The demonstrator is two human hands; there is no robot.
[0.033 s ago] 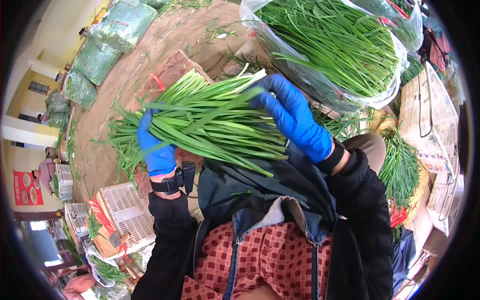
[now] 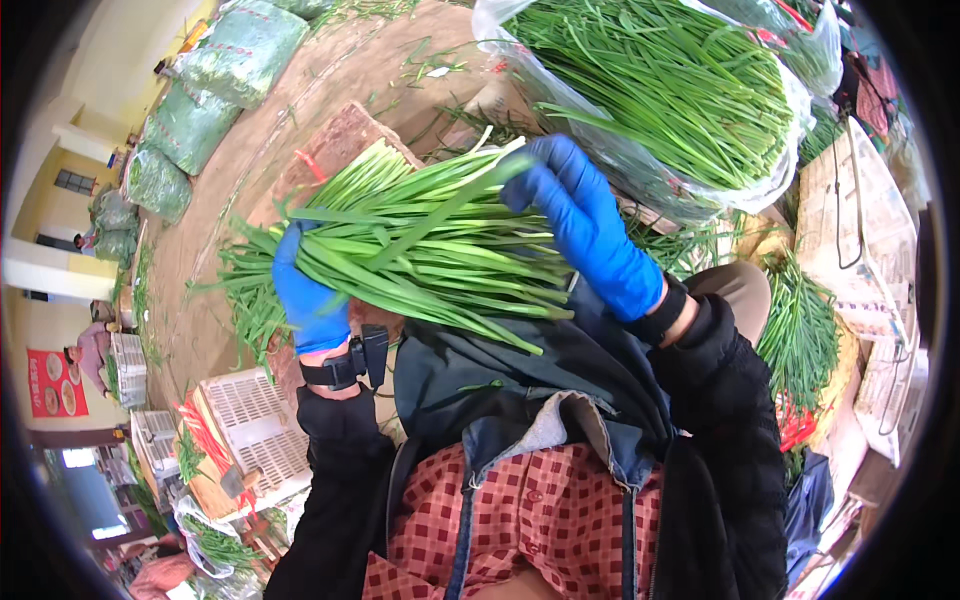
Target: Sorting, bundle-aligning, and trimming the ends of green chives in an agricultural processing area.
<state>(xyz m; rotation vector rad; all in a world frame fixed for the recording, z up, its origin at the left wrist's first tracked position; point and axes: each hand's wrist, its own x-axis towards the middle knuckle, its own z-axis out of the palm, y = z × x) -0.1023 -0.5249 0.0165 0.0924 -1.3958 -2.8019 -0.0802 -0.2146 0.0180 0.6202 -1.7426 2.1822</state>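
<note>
A thick bunch of green garlic chives [image 2: 430,250] lies across in front of me above my lap, pale stem ends toward the upper right. My left hand [image 2: 310,290], in a blue glove, is closed around its left side; the bunch hides part of the fingers. At the right of the bunch, my blue-gloved right hand [image 2: 580,215] has its fingers curled in a pinch on a single broad chive blade [image 2: 440,215], which slants down and left over the bunch. Beneath and behind the bunch more chives [image 2: 375,165] lie on a reddish-brown block [image 2: 345,140].
A clear plastic bag [image 2: 800,130] full of chives stands at the far right. White crates [image 2: 850,220] lean at the right, beside loose chives [image 2: 800,330]. At the left are a white slatted crate [image 2: 255,430] and several stuffed green bags [image 2: 190,120] along the floor.
The view has shifted very slightly. My right hand has moved a little up with the chive blade; my left hand keeps its hold on the bunch.
</note>
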